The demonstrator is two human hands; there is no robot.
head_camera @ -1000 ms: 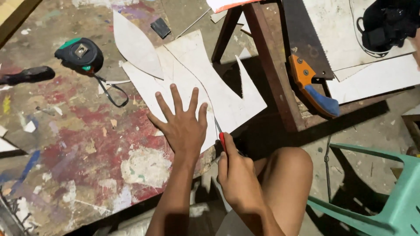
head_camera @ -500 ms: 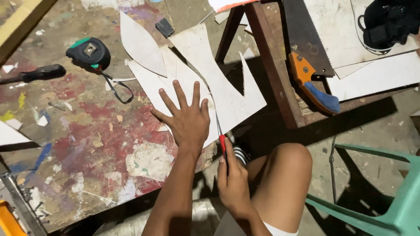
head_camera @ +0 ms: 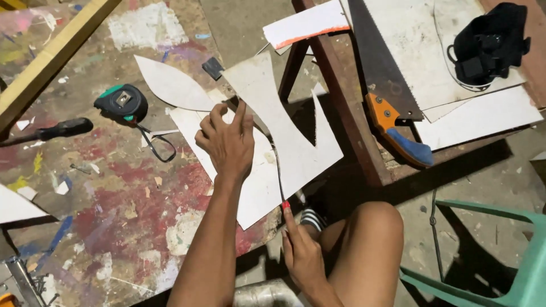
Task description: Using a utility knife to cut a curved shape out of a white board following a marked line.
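Note:
A white sheet, cut into curved shapes, lies over the edge of a paint-stained table. My left hand rests on it with fingers curled, pinching the sheet's edge beside the cut. My right hand is below the table edge and grips the red handle of a thin blade. The blade runs upward into the cut line in the sheet. My bare knee is just to the right of that hand.
A leaf-shaped white cutout, a black and green tape measure and a black-handled tool lie on the table. A handsaw and black bag sit on a wooden bench. A green plastic chair stands at lower right.
My left hand was flat on the sheet with fingers spread; now its fingers are curled onto the sheet's edge. My right hand stays low on the blade's handle.

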